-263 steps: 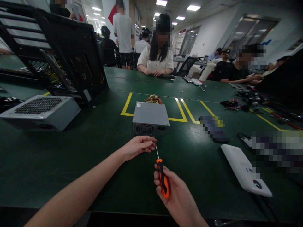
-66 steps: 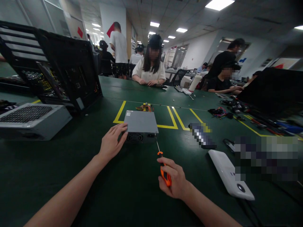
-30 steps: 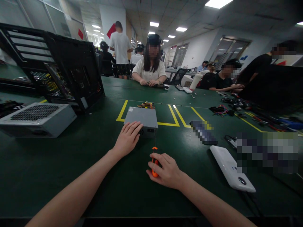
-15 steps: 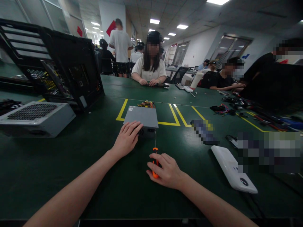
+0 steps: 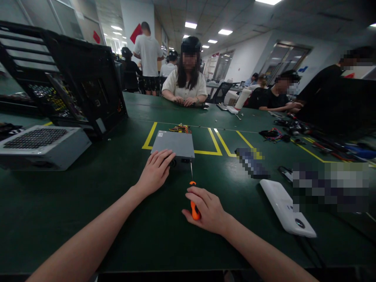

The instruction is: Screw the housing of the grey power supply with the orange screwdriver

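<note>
A grey metal power supply (image 5: 179,141) lies on the green table in front of me, its coloured cables bunched at the far side. My left hand (image 5: 155,170) holds its near left edge, fingers laid together over the top; the thumb is mostly hidden. In my right hand (image 5: 207,207) is a screwdriver (image 5: 194,211) with an orange handle, the fingers curled round it. Its thin shaft points away from me, and the tip meets the power supply's near face close to the right corner. Any screw there is too small to make out.
On the left stand a black computer case (image 5: 88,86) and another power supply (image 5: 44,147). To the right lie a white device (image 5: 286,207), a blurred-out item (image 5: 252,162) and tangled cables (image 5: 274,135). Yellow tape marks the table (image 5: 135,235). A person (image 5: 185,82) sits opposite.
The screwdriver's handle has turned a little and its shaft now leans more to the left. My right fingers have shifted around the handle. The left hand stays on the power supply.
</note>
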The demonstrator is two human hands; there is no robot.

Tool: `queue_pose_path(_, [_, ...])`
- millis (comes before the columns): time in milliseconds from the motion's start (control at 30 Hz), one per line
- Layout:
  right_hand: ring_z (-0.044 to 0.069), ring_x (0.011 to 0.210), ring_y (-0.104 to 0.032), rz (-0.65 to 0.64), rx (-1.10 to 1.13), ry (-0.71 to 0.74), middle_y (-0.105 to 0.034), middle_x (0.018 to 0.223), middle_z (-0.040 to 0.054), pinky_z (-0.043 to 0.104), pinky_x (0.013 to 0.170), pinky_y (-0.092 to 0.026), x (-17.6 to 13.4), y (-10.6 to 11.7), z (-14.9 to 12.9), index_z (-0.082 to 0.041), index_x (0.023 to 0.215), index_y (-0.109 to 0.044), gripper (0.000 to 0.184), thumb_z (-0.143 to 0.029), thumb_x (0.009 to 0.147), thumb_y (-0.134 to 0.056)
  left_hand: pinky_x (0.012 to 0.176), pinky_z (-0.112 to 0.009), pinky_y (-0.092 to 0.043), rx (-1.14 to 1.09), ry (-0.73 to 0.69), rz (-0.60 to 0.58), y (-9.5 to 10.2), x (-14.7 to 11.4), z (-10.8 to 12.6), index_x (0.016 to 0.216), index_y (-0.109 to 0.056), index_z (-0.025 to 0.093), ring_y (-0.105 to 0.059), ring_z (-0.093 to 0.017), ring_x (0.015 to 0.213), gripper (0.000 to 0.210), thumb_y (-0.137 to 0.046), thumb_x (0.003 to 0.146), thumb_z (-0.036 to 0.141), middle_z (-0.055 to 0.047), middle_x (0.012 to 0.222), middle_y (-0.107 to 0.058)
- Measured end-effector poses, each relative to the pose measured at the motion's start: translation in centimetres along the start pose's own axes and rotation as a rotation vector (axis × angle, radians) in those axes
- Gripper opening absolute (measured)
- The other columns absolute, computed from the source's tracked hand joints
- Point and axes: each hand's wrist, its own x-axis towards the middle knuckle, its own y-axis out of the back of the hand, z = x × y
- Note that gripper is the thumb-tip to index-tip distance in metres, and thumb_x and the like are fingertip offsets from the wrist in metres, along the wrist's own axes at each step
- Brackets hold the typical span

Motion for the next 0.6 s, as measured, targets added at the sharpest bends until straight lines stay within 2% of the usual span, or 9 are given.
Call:
queue_pose_path(67, [0.018,0.082,-0.061,0.025,0.016,-0.017,-0.062,0.094,0.0121,0.028,0.066,-0.052,-0.16,-0.08,0.04,-0.014,0.094,-0.052,0.025,-0.031,0.076,-0.058,0.108,-0.042,-0.021,-0.003,0.000,0.002,0.00,0.02,0.00,0.132,-0.035,0.023,-0.032,-0.020,0.127,0.048,-0.036,0.085,0.016,-0.004,0.135,-0.040])
queue_pose_path(167, [0.017,0.076,-0.061,-0.036,-0.019,-0.002,-0.062,0.096,0.0113,0.029,0.063,-0.051,-0.29,-0.06,0.02,-0.017,0.084,-0.055,0.014,-0.027,0.076,-0.059,0.108,-0.042,-0.022,-0.006,-0.003,0.011,0.00,0.04,0.02,0.132,-0.035,0.023,-0.033,-0.021,0.127,0.048,-0.037,0.084,0.016,-0.005,0.135,-0.041])
queue_pose_path(267, [0.019,0.075,-0.061,-0.068,-0.034,0.014,-0.062,0.096,0.0126,0.031,0.062,-0.051,-0.28,-0.02,0.09,-0.017,0.090,-0.056,0.019,-0.030,0.076,-0.058,0.108,-0.042,-0.022,0.002,-0.005,0.012,0.01,0.03,0.03,0.132,-0.035,0.022,-0.033,-0.021,0.127,0.049,-0.038,0.084,0.015,-0.006,0.134,-0.042])
queue_pose_path(367, [0.020,0.085,-0.062,-0.001,0.037,-0.016,-0.062,0.095,0.0145,0.028,0.065,-0.053,-0.36,-0.14,0.30,-0.012,0.097,-0.051,0.031,-0.034,0.077,-0.058,0.108,-0.041,-0.022,0.013,-0.005,0.013,0.01,0.01,-0.01,0.132,-0.035,0.021,-0.033,-0.020,0.127,0.048,-0.038,0.085,0.015,-0.006,0.134,-0.042])
queue_pose_path(467, [0.019,0.085,-0.062,0.023,0.048,-0.021,-0.062,0.095,0.0139,0.027,0.067,-0.053,-0.40,-0.13,0.40,-0.013,0.089,-0.051,0.024,-0.031,0.076,-0.059,0.108,-0.041,-0.022,0.015,-0.011,0.015,-0.04,0.01,-0.08,0.132,-0.036,0.021,-0.033,-0.020,0.127,0.048,-0.039,0.085,0.015,-0.005,0.134,-0.042])
queue_pose_path(600, [0.019,0.073,-0.060,-0.055,-0.031,0.005,-0.062,0.096,0.0127,0.031,0.059,-0.051,-0.19,0.14,0.31,-0.016,0.086,-0.055,0.022,-0.034,0.074,-0.060,0.108,-0.041,-0.022,0.021,-0.018,0.019,-0.13,0.04,-0.17,0.131,-0.036,0.021,-0.033,-0.020,0.127,0.047,-0.038,0.085,0.014,-0.005,0.134,-0.042])
